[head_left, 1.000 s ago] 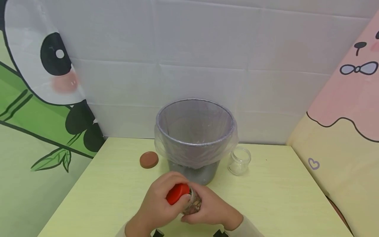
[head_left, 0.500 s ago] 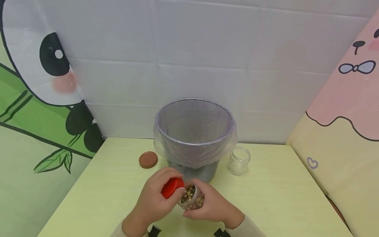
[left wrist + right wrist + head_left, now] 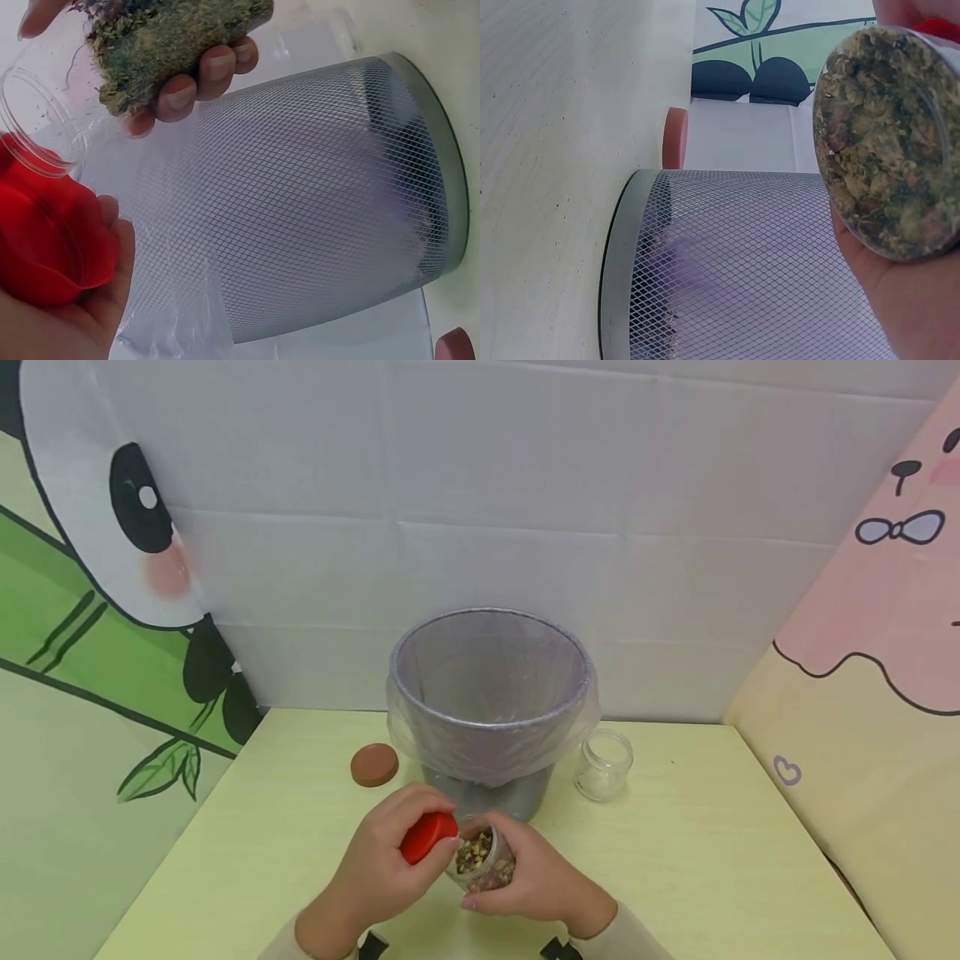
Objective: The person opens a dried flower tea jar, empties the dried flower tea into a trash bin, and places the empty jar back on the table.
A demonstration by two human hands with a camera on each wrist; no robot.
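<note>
Pale yellow-green tabletop [image 3: 675, 860] is backed by white and cartoon-print sheets. A grey wire-mesh bin [image 3: 491, 710], round and lined with a clear plastic bag, stands at centre. Left of the bin lies a flat brown lid [image 3: 374, 764]; right of it an empty clear glass jar [image 3: 604, 765]. Just in front of the bin, a small clear jar [image 3: 480, 860] packed with dried herb mix is gripped by the right hand [image 3: 536, 881], mouth tilted up toward the bin. A red screw lid [image 3: 427, 837], off the jar, is held by the left hand [image 3: 378, 868].
</note>
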